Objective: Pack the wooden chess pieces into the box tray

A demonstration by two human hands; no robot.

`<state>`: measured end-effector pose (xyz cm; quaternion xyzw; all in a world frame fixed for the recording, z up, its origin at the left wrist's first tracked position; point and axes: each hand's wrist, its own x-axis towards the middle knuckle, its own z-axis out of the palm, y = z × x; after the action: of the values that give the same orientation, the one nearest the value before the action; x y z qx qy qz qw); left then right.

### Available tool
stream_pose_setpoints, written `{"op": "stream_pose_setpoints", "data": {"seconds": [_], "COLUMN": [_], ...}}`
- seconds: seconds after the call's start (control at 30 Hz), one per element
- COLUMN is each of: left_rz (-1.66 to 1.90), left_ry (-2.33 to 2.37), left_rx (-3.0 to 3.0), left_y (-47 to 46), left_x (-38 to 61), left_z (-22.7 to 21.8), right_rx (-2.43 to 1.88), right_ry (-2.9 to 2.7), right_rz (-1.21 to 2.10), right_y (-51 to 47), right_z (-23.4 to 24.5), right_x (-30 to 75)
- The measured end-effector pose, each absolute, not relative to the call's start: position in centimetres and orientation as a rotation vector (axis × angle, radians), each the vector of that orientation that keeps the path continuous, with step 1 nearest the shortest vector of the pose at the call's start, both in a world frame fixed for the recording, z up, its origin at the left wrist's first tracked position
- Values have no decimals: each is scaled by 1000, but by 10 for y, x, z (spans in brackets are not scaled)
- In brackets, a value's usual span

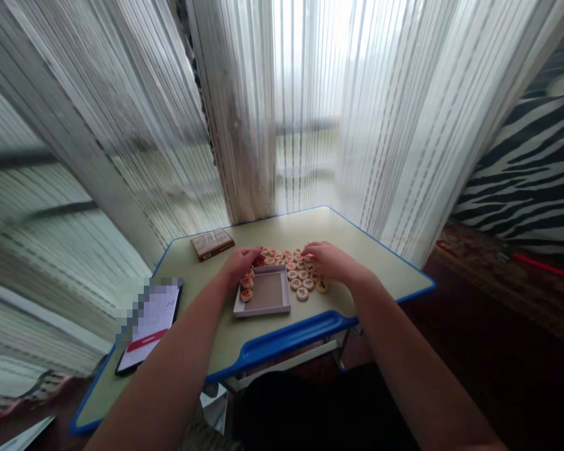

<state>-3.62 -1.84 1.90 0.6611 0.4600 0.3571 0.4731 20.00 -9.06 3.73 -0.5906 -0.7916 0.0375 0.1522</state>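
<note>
Round wooden Chinese chess pieces (302,275) lie in a cluster behind and to the right of a shallow white box (286,308). Those toward the left bear red characters, those on the right dark ones. Inside the box, red-marked pieces (247,295) form a column along its left wall. My left hand (241,262) is at the box's far left corner, its fingers closed around a piece that they mostly cover. Over the far right of the cluster, my right hand (326,259) reaches with fingers extended and apart, the tips touching pieces. My palm hides some pieces there.
A brown box (212,243) sits at the table's back left. A tablet or phone with a lit screen (153,319) rests by the left edge. The pale table (357,241) has a blue rim and a blue front trough (291,338). Sheer curtains (310,144) hang behind.
</note>
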Motion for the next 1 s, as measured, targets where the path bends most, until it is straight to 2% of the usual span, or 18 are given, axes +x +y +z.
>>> {"op": "stream_pose_setpoints", "data": {"seconds": [0.2,0.5,0.8,1.0], "left_rz": [864,806,660,588], "left_ry": [1110,1159,1113,1139], "left_rx": [1586,1629,1817,1776], "left_y": [-18,-21,-20,-19], "left_x": [-40,-37,-46,-49], "left_z": [18,22,23,21], "right_rx": [-1638,-1606,-1511,-1620], "right_ry": [-2259,-2243,-2433,-2400], "right_rz": [88,113,13,-105], "right_y": [-84,-98,-99,-101], "right_z": [24,34,32,35], "right_x": [207,192,167,166]}}
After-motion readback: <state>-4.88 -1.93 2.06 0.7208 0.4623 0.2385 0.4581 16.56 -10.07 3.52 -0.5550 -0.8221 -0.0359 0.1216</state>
